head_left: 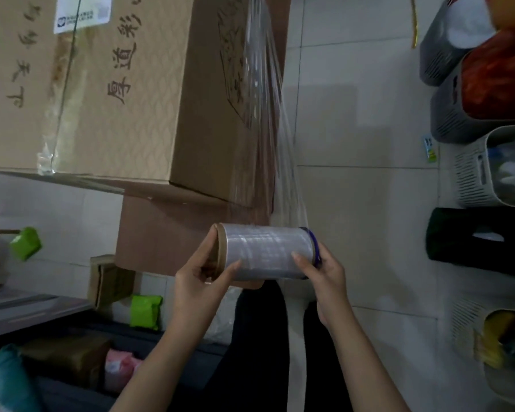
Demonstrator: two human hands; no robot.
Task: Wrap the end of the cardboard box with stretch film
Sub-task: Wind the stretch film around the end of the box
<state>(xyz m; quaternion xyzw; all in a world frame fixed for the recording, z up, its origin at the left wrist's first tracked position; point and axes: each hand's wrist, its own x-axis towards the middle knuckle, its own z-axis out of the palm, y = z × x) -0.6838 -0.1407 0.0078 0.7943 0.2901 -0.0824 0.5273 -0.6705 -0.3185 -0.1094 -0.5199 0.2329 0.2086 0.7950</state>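
A large brown cardboard box point(125, 93) with printed characters fills the upper left. Clear stretch film point(268, 120) runs in a taut sheet from the box's right end down to a roll of stretch film point(265, 251) held level in front of me. My left hand point(202, 281) grips the roll's left cardboard core end. On the other side, my right hand point(324, 278) grips the end with the blue ring, thumb lying on the film. The box's right face shows film layers over it.
Grey and white plastic baskets point(476, 168) with goods and a black tissue box point(482, 236) line the right side. Green packets point(146, 312), a small cardboard box point(107, 281) and wrapped parcels lie lower left. Tiled floor point(369, 203) lies between.
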